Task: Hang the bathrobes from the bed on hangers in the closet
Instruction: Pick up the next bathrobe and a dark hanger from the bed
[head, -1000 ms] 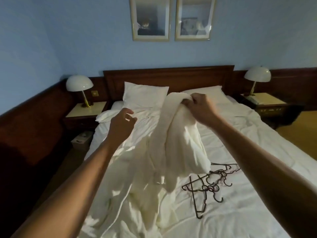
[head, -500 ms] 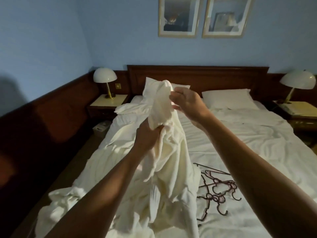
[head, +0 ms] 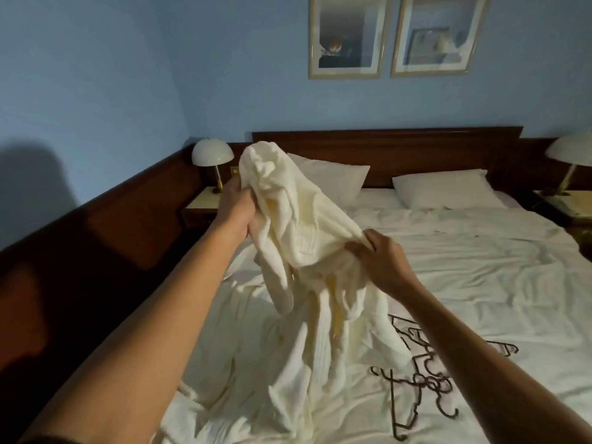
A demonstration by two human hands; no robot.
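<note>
A cream bathrobe (head: 298,219) is held up over the bed (head: 480,267), its lower part trailing down onto the sheets. My left hand (head: 235,208) grips a bunched upper part of it at the left. My right hand (head: 381,257) pinches a fold of the same robe lower and to the right. More cream cloth lies crumpled on the bed's near left (head: 256,395); whether it is another robe I cannot tell. A tangle of dark wire hangers (head: 429,379) lies on the sheet to the right of the robe, partly hidden by my right forearm.
Two white pillows (head: 445,190) rest against the dark wooden headboard (head: 416,145). Nightstands with dome lamps stand at the left (head: 212,153) and the right (head: 570,152). Dark wood panelling runs along the left wall. No closet is in view.
My left hand rose and now grips the robe's top, while my right hand dropped lower and to the right to a fold. The view shifted further left and closer to the bed.
</note>
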